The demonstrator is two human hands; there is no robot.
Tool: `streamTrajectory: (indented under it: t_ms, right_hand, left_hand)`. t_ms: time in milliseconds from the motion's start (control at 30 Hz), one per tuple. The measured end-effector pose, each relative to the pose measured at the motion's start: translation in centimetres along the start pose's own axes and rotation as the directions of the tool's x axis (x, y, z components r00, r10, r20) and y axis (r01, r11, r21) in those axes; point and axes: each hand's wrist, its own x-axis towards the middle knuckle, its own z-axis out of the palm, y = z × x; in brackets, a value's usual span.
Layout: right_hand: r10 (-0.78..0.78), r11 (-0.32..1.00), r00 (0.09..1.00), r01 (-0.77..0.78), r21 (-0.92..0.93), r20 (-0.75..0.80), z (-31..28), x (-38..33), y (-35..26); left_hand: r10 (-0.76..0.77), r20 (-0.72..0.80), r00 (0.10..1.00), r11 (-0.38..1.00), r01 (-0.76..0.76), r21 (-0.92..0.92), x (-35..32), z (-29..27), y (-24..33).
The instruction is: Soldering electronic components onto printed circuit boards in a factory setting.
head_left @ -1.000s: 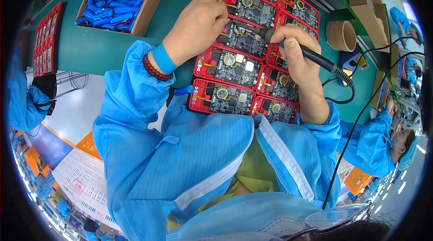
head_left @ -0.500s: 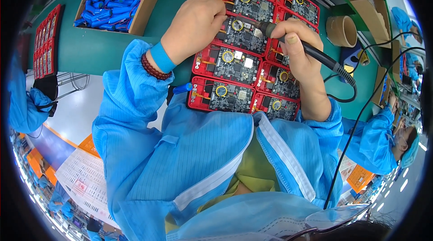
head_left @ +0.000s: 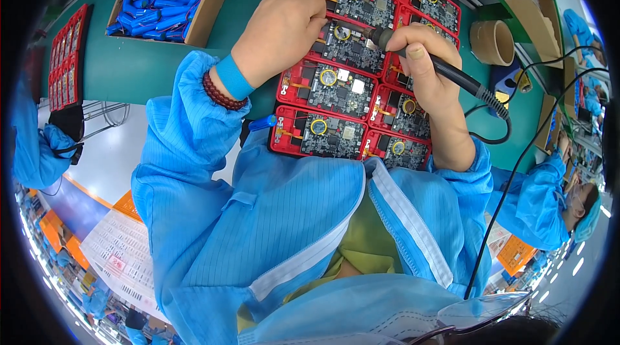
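Note:
Red trays of circuit boards lie on the green bench before me, each board bearing a round yellow-ringed part. My right hand grips a black soldering iron, its tip end pointing left over a board in the third row from the top. At the left edge of that same board, my left hand has its fingers closed in a pinch; what they hold is hidden. A blue cylindrical battery sits at the lower left of the trays, beside my left sleeve.
An open cardboard box of blue batteries stands at the far left. More red trays lie beyond it. At right are a brown cardboard ring, the iron's cable and cardboard boxes. Co-workers in blue sit both sides.
The trays appear shifted very slightly in the picture. My left hand and the soldering iron's front end have moved a little; both hands keep their grips.

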Motion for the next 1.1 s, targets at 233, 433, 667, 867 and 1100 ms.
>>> streamTrajectory:
  t_ms: [233, 433, 667, 867, 1100]
  right_hand:
    - [-0.038, 0.992, 0.991, 0.053, 0.115, -0.126, -1.3, -1.0, -0.9]
    - [0.014, 0.986, 0.985, 0.016, 0.167, -0.175, -3.7, -3.0, -2.8]
    - [0.039, 0.937, 0.964, 0.056, 0.344, -0.263, -7.4, -6.2, -3.7]
    - [0.028, 0.951, 0.93, 0.089, 0.297, -0.366, -8.5, -7.6, -3.7]
    - [0.032, 0.961, 0.922, 0.077, 0.266, -0.386, -7.2, -6.4, -4.0]
  left_hand:
    - [-0.005, 0.017, 1.0, 1.0, 0.004, 0.031, 0.4, -0.2, -0.1]
    - [-0.002, 0.045, 0.999, 0.994, -0.003, 0.112, 0.7, -1.0, 0.3]
    - [0.039, -0.032, 0.999, 0.986, -0.033, 0.161, 0.2, -0.3, 1.1]
    - [0.134, -0.201, 0.97, 0.891, -0.029, 0.454, 1.7, -7.6, -1.9]
    - [-0.001, -0.165, 0.986, 0.832, 0.092, 0.547, 4.1, -10.9, -11.6]
